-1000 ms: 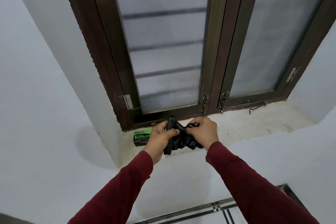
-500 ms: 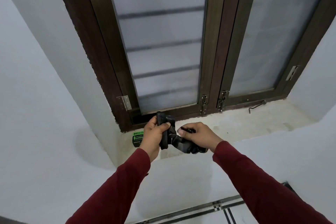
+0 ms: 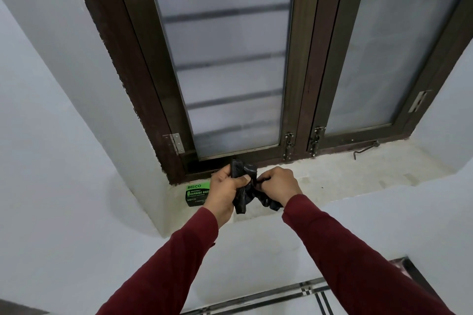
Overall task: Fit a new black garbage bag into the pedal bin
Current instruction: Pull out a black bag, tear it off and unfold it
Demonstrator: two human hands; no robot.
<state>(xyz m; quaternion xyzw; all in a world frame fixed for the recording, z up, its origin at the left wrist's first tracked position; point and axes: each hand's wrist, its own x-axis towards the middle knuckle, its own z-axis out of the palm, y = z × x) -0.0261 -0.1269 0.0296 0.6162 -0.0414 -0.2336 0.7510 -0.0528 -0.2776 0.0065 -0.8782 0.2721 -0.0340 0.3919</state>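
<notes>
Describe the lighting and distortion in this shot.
Head view: soft, even daylight through the frosted window, no glare; wide-angle lens splays the frame lines outward; both hands and the black bag stay fairly sharp; faint shadow below the sill.

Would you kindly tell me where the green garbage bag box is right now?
In the head view the green garbage bag box lies on the windowsill at its left end, below the window frame's corner, partly hidden behind the left hand.

garbage bag [image 3: 244, 193] between both hands, box [image 3: 197, 192] left (on sill [image 3: 358, 169])
</notes>
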